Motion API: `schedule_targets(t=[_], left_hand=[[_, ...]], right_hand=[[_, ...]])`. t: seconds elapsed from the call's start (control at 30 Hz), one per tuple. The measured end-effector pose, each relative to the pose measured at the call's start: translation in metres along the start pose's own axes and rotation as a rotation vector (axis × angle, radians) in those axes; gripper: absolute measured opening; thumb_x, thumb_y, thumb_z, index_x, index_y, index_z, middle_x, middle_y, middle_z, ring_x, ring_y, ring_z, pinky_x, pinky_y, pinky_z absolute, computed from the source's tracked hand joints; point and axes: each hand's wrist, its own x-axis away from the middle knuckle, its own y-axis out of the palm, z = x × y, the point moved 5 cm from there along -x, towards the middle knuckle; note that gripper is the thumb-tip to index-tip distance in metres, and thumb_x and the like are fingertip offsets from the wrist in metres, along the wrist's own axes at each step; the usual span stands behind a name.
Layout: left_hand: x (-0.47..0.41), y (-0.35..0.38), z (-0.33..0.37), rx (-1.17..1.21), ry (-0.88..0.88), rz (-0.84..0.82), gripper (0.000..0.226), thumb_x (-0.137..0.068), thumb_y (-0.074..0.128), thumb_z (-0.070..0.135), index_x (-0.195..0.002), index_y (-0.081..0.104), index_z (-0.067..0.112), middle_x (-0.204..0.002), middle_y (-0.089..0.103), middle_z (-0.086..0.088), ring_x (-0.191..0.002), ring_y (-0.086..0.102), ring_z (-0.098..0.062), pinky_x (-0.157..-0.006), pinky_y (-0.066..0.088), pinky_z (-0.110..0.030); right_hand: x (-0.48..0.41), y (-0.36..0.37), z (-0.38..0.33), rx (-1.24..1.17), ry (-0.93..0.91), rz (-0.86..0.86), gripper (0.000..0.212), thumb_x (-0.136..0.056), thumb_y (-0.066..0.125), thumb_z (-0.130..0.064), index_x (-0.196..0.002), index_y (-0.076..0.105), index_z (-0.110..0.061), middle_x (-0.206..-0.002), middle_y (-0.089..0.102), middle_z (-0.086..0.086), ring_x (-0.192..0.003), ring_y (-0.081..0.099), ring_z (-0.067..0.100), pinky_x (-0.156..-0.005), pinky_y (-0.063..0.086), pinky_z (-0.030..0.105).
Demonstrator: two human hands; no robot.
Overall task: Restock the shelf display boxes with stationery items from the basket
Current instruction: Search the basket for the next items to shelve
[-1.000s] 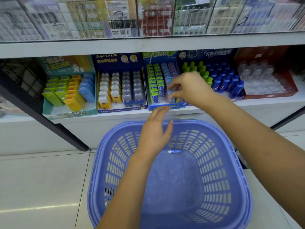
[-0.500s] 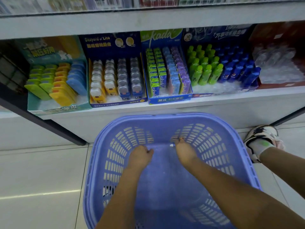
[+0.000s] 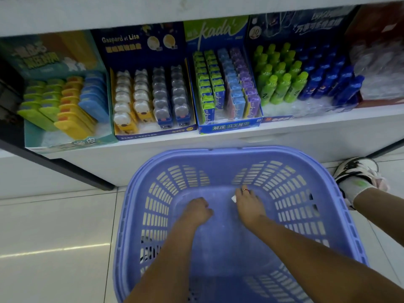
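Lavender plastic filled the lower middle of the head view. The basket (image 3: 240,152) stood on the floor tiles (image 3: 54,226) below the shelf (image 3: 306,136), and both hands were down on its bottom. The right hand (image 3: 248,206) had its fingers (image 3: 244,191) bent round a small white-tipped item (image 3: 233,199), most of it hidden under the palm. The left hand (image 3: 196,209), just beside it toward the frame's left, was curled knuckles-up, and whether it held anything could not be told. Along the upper part of the frame the display boxes sat side by side on the shelf, the kada box (image 3: 229,127) in the middle. To make the pickup go well, the pinch probably needed to settle on the item's body rather than its tip. The lift would then have to clear the basket wall before the item went to the matching box. Which box that was could not be told from so little of the item showing.
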Motion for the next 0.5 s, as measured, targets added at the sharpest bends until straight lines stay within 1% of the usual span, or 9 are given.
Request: schedule_targets(t=[0.07,0.13,0.23,0.27,0.3,0.37,0.4,0.43,0.5], left_hand=[[-0.002,0.008,-0.009,-0.083,-0.001,-0.031,0.038,-0.091,0.056,0.022,-0.124,0.056,0.002,-0.131,0.054,-0.015,-0.123,0.048,-0.027,-0.102,0.036,-0.029],[-0.004,0.012,-0.017,-0.073,-0.019,-0.022,0.039,-0.089,0.059,0.021,-0.125,0.055,0.005,-0.130,0.054,-0.015,-0.122,0.048,-0.027,-0.102,0.036,-0.028],[-0.006,0.013,-0.020,0.126,-0.056,0.008,0.037,-0.087,0.063,0.016,-0.121,0.057,0.004,-0.124,0.057,-0.015,-0.112,0.056,-0.026,-0.091,0.045,-0.027],[-0.004,0.011,-0.016,0.239,-0.071,0.007,0.033,-0.087,0.063,0.012,-0.117,0.059,0.002,-0.118,0.060,-0.015,-0.102,0.059,-0.024,-0.081,0.047,-0.027],[-0.003,0.009,-0.010,0.360,-0.059,0.006,0.026,-0.087,0.062,0.010,-0.111,0.061,0.001,-0.107,0.064,-0.016,-0.088,0.060,-0.021,-0.068,0.047,-0.025],[0.001,0.004,0.005,0.604,-0.026,-0.053,0.005,-0.090,0.061,0.011,-0.091,0.062,0.006,-0.069,0.060,-0.009,-0.056,0.051,-0.012,-0.049,0.038,-0.022],[0.004,0.000,0.013,0.702,-0.014,-0.086,0.011,-0.092,0.060,0.016,-0.082,0.059,0.011,-0.057,0.053,-0.001,-0.046,0.046,-0.007,-0.046,0.035,-0.019],[0.006,-0.004,0.019,0.766,0.003,-0.109,0.017,-0.092,0.060,0.021,-0.077,0.059,0.015,-0.053,0.051,0.004,-0.043,0.045,-0.004,-0.047,0.037,-0.018],[0.015,-0.016,0.033,0.805,0.045,-0.128,0.020,-0.091,0.061,0.029,-0.074,0.065,0.019,-0.057,0.060,0.007,-0.049,0.054,-0.002,-0.054,0.047,-0.017]], right_hand=[[-0.007,-0.004,0.000,-0.040,0.007,-0.032,0.041,-0.093,0.038,-0.002,-0.133,0.034,-0.006,-0.141,0.032,0.015,-0.124,0.044,0.032,-0.092,0.043,0.042],[-0.013,-0.005,0.002,-0.113,0.007,-0.045,0.041,-0.093,0.036,0.000,-0.134,0.036,-0.004,-0.139,0.036,0.019,-0.121,0.048,0.034,-0.091,0.043,0.043],[-0.019,-0.003,0.007,-0.194,-0.026,-0.067,0.030,-0.096,0.036,-0.007,-0.123,0.049,-0.002,-0.114,0.050,0.014,-0.116,0.049,0.034,-0.092,0.041,0.041],[-0.018,-0.005,0.008,-0.196,-0.032,-0.071,0.026,-0.096,0.042,-0.011,-0.118,0.052,-0.003,-0.108,0.049,0.009,-0.116,0.048,0.033,-0.092,0.042,0.039],[-0.018,-0.008,0.006,-0.191,-0.065,-0.078,0.025,-0.094,0.049,-0.016,-0.115,0.054,-0.005,-0.110,0.048,0.008,-0.116,0.047,0.031,-0.093,0.042,0.037],[-0.012,-0.020,0.000,-0.272,-0.125,-0.080,0.027,-0.089,0.060,-0.025,-0.109,0.056,-0.007,-0.115,0.051,0.013,-0.112,0.048,0.029,-0.089,0.041,0.034],[-0.007,-0.030,-0.004,-0.345,-0.161,-0.084,0.025,-0.088,0.062,-0.026,-0.106,0.055,-0.009,-0.111,0.056,0.013,-0.106,0.052,0.029,-0.082,0.040,0.034],[-0.003,-0.040,-0.007,-0.422,-0.200,-0.067,0.022,-0.088,0.063,-0.026,-0.103,0.054,-0.011,-0.104,0.060,0.012,-0.098,0.056,0.028,-0.076,0.040,0.034],[0.007,-0.066,-0.009,-0.542,-0.269,-0.002,0.019,-0.088,0.064,-0.025,-0.099,0.053,-0.014,-0.094,0.063,0.009,-0.087,0.058,0.026,-0.073,0.044,0.036]])
